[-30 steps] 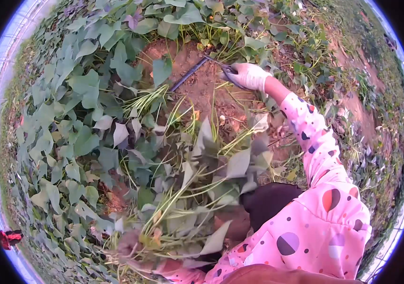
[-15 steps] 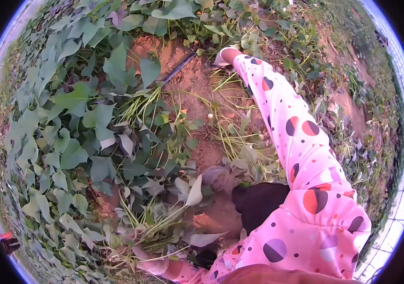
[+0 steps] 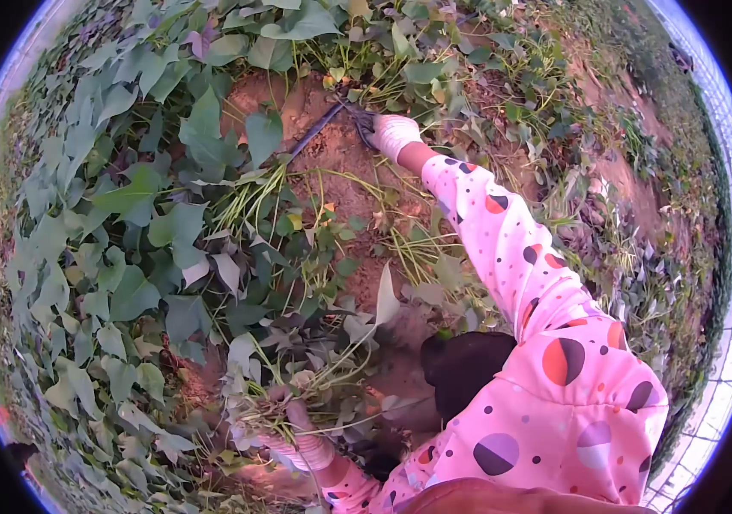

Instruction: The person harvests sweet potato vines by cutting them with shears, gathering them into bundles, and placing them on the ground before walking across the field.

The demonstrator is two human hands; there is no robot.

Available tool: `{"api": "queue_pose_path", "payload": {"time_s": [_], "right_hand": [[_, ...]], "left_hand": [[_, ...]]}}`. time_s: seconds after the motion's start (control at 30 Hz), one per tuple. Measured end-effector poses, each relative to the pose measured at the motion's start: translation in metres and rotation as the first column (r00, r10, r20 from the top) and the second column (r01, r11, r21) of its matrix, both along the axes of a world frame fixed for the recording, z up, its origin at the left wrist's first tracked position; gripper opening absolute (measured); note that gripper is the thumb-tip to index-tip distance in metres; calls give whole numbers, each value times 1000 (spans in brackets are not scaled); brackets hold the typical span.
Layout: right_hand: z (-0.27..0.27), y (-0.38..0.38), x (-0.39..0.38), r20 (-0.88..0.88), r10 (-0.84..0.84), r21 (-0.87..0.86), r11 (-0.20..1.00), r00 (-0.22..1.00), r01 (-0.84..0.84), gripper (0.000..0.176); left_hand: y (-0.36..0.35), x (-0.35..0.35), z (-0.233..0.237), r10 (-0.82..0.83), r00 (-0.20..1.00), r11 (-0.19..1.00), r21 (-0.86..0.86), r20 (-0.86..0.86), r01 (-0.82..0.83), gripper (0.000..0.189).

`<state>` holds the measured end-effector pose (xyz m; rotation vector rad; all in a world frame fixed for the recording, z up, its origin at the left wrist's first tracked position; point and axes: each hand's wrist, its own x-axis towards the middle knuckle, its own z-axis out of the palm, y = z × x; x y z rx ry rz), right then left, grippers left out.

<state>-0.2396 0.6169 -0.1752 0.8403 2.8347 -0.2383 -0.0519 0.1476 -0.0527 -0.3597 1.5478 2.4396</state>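
Low in the view, my left hand (image 3: 297, 428), in a glove with a pale striped cuff, is closed around a bunch of sweet potato vines (image 3: 273, 409). Leafy stems stick out above and to the right of it. Farther out, my right hand (image 3: 393, 134), also gloved, reaches down to the soil with its fingers curled in at the end of a narrow dark strip (image 3: 314, 133). Dark folds of that strip show right at the fingers, which are partly hidden. Cut-looking pale green stems (image 3: 254, 193) lie beside the strip.
Dense sweet potato foliage (image 3: 130, 283) covers the left side. Reddish bare soil (image 3: 344, 163) shows in the middle, with loose stems (image 3: 417, 248) over it. A dark trouser leg (image 3: 469, 368) is below my right sleeve. More plants and soil run along the right.
My left hand has lifted up and slightly right with the vines. My right hand has moved left and down to the end of the dark strip.
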Motion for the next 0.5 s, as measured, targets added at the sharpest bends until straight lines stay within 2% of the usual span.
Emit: {"api": "queue_pose_path", "payload": {"time_s": [0.03, 0.07, 0.1, 0.13, 0.23, 0.3, 0.33, 0.4, 0.43, 0.47, 0.5], "right_hand": [[2, -8, -5, 66, -46, -25, 999, 997, 48, 34], [10, -18, -11, 132, -86, -46, 995, 987, 93, 34], [-5, -21, -21, 97, -142, -35, 989, 985, 146, 31], [-23, -22, -32, 71, -207, -42, 977, 976, 211, 27], [-17, -34, -23, 88, -134, -39, 990, 987, 138, 28], [-22, -32, -13, 101, -148, -173, 971, 984, 164, 32], [-24, -32, -7, 96, -144, -175, 971, 985, 160, 32], [-29, -36, 10, -89, -95, -334, 941, 992, 60, 34], [-30, -44, 24, -347, -55, -354, 932, 936, -76, 36], [-2, -58, 37, -367, -114, -492, 866, 923, -89, 33], [22, -73, 56, -463, -135, -521, 841, 876, -145, 34]], "left_hand": [[6, -4, 10, -128, 992, 894, -434, -6, 112, 37], [11, -6, 18, -238, 970, 600, -780, 40, 179, 37], [14, -1, 10, -247, 963, 661, -745, -106, 88, 27], [12, -1, 2, -251, 962, 659, -747, -108, 88, 27], [4, 3, -22, -278, 950, 491, -871, -140, 15, 15], [5, 7, -27, -289, 944, 375, -926, -162, -44, 10], [4, 9, -25, -288, 939, 347, -935, -188, -81, 9], [7, 10, -10, -286, 928, 286, -946, -240, -156, 8], [14, 10, 8, -195, 950, 542, -834, -242, -102, 6], [21, 11, 20, -91, 970, 759, -646, -227, -80, 6], [21, 13, 28, -13, 977, 818, -564, -213, -112, 6]]}}
